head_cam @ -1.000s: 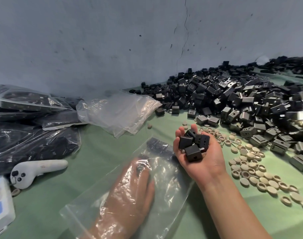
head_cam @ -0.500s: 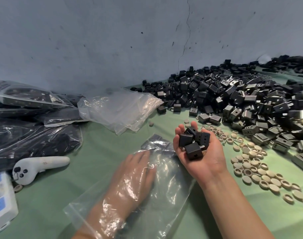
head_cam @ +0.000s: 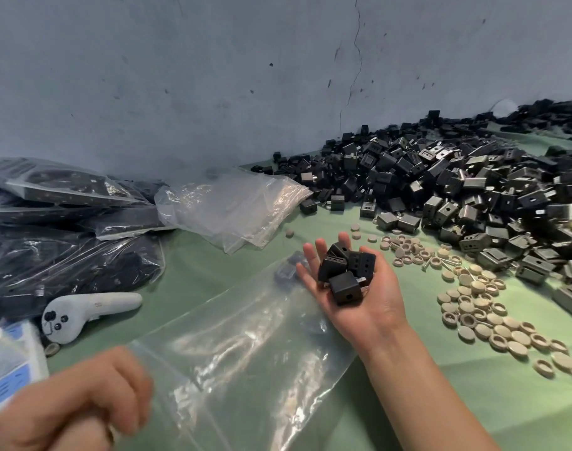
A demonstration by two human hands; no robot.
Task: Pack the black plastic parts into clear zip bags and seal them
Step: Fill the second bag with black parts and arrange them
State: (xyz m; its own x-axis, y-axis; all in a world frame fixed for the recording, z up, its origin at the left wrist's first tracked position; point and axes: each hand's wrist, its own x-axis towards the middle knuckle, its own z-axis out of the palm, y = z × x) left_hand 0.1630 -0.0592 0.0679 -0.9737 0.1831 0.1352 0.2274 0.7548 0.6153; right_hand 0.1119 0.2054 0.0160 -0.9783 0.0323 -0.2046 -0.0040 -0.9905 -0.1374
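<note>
**Right hand loaded, bag lying between my hands**

Head view, everything placed off the clear zip bag (head_cam: 245, 353). It lies flat on the green cloth (head_cam: 473, 402), long axis running from its near-left corner away to the far right. A few bagged parts (head_cam: 287, 271) sit at its far end.

My right hand (head_cam: 366, 314) is at the bag's far-right edge, palm up. Its fingers are spread and nearly straight, cupping a handful of black parts (head_cam: 346, 275). My left hand (head_cam: 76, 408) is at the bag's near-left corner with fingers curled. It is blurred, so I cannot tell whether it pinches the film.

The big loose pile (head_cam: 457, 183) is right of and beyond the bag, with beige caps (head_cam: 473, 307) to the right. Empty bags (head_cam: 232, 206) lie beyond it and filled bags (head_cam: 66, 249) far left. A white controller (head_cam: 82, 310) lies to the left.

My guess is the mouth is the near end, by the left hand. So the left hand is nearer to open it. The right hand sits at the closed far end and must bring its load back along the bag to tip it in. Step: loading; sealing not yet done.
</note>
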